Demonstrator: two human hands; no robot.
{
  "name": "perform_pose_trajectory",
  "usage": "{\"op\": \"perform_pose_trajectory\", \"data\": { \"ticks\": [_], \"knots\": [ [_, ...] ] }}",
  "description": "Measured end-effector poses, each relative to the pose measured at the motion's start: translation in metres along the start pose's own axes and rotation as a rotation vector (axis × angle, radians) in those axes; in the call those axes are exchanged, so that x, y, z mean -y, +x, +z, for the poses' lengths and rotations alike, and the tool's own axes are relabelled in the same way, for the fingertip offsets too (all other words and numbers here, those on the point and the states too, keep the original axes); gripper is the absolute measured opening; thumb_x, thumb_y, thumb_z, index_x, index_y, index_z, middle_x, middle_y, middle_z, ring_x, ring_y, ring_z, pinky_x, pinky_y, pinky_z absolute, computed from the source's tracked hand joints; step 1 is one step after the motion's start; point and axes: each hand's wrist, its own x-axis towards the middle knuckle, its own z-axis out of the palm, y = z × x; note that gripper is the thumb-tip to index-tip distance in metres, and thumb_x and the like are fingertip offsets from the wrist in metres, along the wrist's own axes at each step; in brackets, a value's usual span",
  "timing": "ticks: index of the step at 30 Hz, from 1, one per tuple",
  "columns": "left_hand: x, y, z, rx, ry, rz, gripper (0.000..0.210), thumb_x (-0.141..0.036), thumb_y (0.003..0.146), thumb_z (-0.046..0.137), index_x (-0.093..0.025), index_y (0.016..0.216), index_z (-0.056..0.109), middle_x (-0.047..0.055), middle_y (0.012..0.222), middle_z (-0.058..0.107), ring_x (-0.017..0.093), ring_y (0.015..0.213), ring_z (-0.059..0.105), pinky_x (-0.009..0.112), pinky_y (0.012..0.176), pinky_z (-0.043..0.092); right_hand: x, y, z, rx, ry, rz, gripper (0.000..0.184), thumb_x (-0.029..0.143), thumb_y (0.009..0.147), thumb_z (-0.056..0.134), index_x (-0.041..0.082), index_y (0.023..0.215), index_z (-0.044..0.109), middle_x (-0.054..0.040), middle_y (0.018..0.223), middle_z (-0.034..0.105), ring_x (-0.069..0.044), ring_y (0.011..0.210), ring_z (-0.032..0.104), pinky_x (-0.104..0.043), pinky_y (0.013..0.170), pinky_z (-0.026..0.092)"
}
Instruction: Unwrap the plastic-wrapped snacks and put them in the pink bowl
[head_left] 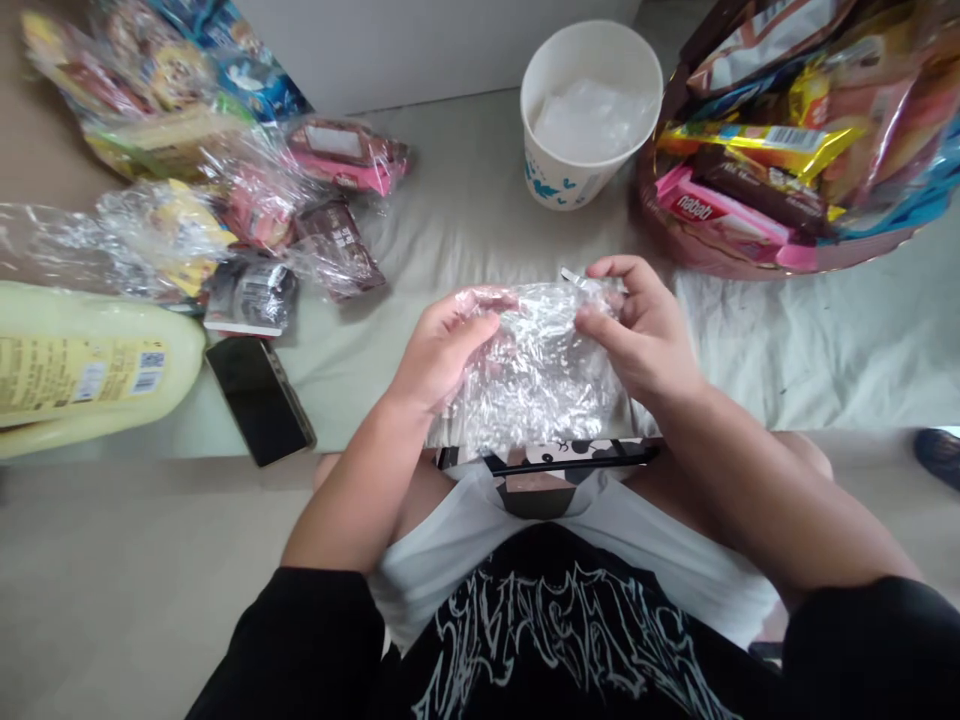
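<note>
A crinkled clear plastic bag (544,370) is stretched between my two hands, above the front edge of the cloth-covered surface. My left hand (448,350) grips the bag's left side, thumb on top and fingers behind the film. At its upper right corner my right hand (641,325) pinches it between thumb and fingers, with a small silvery strip (574,277) by the fingertips. Glare on the plastic hides whether anything lies inside. Beyond my hands stands a white paper cup (547,180) with blue marks, holding crumpled clear plastic (592,120).
At the right is a pink basket (705,250) heaped with packaged snacks (757,180). Wrapped snacks (262,205) are piled at the left. Below them lie a pale yellow bottle (176,345) and a black phone (260,400) at the surface's front edge. A white panel (435,50) rises behind.
</note>
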Motion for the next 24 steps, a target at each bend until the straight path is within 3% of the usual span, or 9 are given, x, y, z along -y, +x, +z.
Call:
{"op": "perform_pose_trajectory", "data": {
  "ticks": [3, 6, 9, 14, 17, 19, 22, 24],
  "knots": [
    [0.006, 0.012, -0.004, -0.113, -0.033, -0.020, 0.022, -0.029, 0.087, 0.061, -0.022, 0.106, 0.070, 0.005, 0.116, 0.076, 0.013, 0.076, 0.073, 0.025, 0.061, 0.059, -0.007, 0.004, 0.001, 0.080, 0.105, 0.066, 0.060, 0.057, 0.080, 0.080, 0.033, 0.126, 0.049, 0.0016, 0.084, 0.061, -0.018, 0.073, 0.062, -0.036, 0.069, 0.056],
    [0.009, 0.019, -0.008, -0.164, -0.120, 0.025, 0.025, -0.030, 0.087, 0.053, -0.022, 0.104, 0.070, 0.005, 0.130, 0.073, 0.020, 0.099, 0.075, 0.032, 0.079, 0.064, -0.004, 0.004, 0.004, 0.206, 0.211, 0.146, 0.056, 0.053, 0.079, 0.082, 0.028, 0.122, 0.055, -0.0008, 0.094, 0.065, -0.018, 0.082, 0.065, -0.035, 0.075, 0.058],
    [0.007, 0.021, -0.008, -0.129, -0.141, 0.033, 0.029, -0.040, 0.090, 0.051, -0.020, 0.094, 0.071, 0.005, 0.142, 0.067, 0.026, 0.120, 0.070, 0.036, 0.085, 0.065, -0.002, 0.001, 0.007, 0.229, 0.238, 0.170, 0.048, 0.052, 0.080, 0.082, 0.025, 0.114, 0.060, -0.0009, 0.096, 0.064, -0.017, 0.087, 0.064, -0.034, 0.079, 0.058],
    [0.008, 0.021, -0.005, -0.103, -0.118, 0.103, 0.043, -0.057, 0.092, 0.051, -0.020, 0.090, 0.072, 0.006, 0.145, 0.064, 0.029, 0.129, 0.066, 0.037, 0.089, 0.064, -0.007, 0.002, 0.010, 0.212, 0.242, 0.115, 0.048, 0.062, 0.081, 0.078, 0.025, 0.107, 0.063, -0.0022, 0.102, 0.066, -0.018, 0.093, 0.064, -0.035, 0.084, 0.056],
    [0.011, 0.022, -0.008, -0.160, -0.052, 0.165, 0.051, -0.067, 0.091, 0.050, -0.024, 0.105, 0.074, 0.006, 0.142, 0.065, 0.032, 0.132, 0.064, 0.039, 0.091, 0.063, -0.006, 0.002, 0.010, 0.179, 0.177, 0.073, 0.044, 0.065, 0.084, 0.073, 0.025, 0.100, 0.067, -0.0014, 0.096, 0.068, -0.017, 0.088, 0.063, -0.035, 0.084, 0.054],
    [0.012, 0.022, -0.012, -0.150, 0.045, 0.241, 0.057, -0.074, 0.091, 0.048, -0.027, 0.110, 0.075, 0.004, 0.145, 0.063, 0.033, 0.137, 0.060, 0.045, 0.101, 0.059, -0.005, 0.001, 0.010, 0.125, 0.095, 0.044, 0.043, 0.066, 0.085, 0.071, 0.024, 0.090, 0.069, 0.0000, 0.086, 0.067, -0.015, 0.080, 0.059, -0.033, 0.078, 0.051],
    [0.009, 0.019, -0.022, -0.040, 0.281, 0.405, 0.053, -0.076, 0.083, 0.061, -0.029, 0.099, 0.079, 0.001, 0.154, 0.055, 0.035, 0.145, 0.051, 0.054, 0.121, 0.044, -0.003, 0.001, 0.011, 0.079, 0.021, 0.060, 0.049, 0.069, 0.087, 0.068, 0.022, 0.074, 0.068, 0.0017, 0.070, 0.058, -0.012, 0.065, 0.048, -0.030, 0.065, 0.044],
    [0.006, 0.017, -0.026, 0.004, 0.427, 0.490, 0.044, -0.069, 0.076, 0.076, -0.028, 0.093, 0.080, 0.002, 0.156, 0.054, 0.036, 0.147, 0.047, 0.056, 0.126, 0.037, -0.003, 0.001, 0.011, 0.064, 0.016, 0.084, 0.052, 0.070, 0.088, 0.066, 0.021, 0.069, 0.066, 0.0029, 0.062, 0.050, -0.011, 0.060, 0.043, -0.029, 0.059, 0.039]
  ]
}}
